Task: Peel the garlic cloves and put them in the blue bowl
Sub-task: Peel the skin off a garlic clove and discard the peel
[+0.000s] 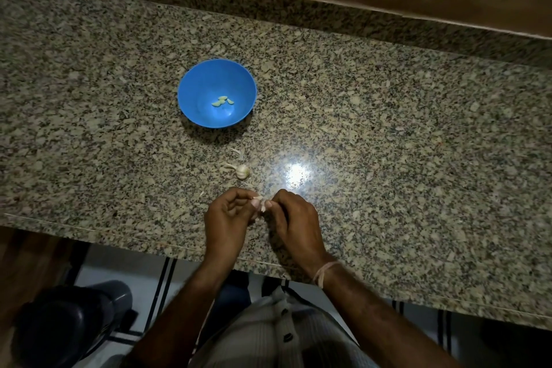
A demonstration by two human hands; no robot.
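Observation:
The blue bowl (pixel 191 92) stands on the granite counter (pixel 388 143), with a few peeled pale cloves (pixel 222 101) at its bottom. Nearer to me lies a small garlic bulb (pixel 242 171) with its dry stalk pointing left. Just below it, my left hand (pixel 227 218) and my right hand (pixel 294 218) meet over the counter's front part. Between their fingertips both pinch one small garlic clove (pixel 260 202), whose whitish skin sticks out. Most of that clove is hidden by my fingers.
Loose bits of garlic skin (pixel 236 151) lie between bowl and bulb. A raised granite ledge and a wooden surface run along the back. The counter's front edge passes under my wrists. A dark round object (pixel 68 329) sits on the floor at lower left.

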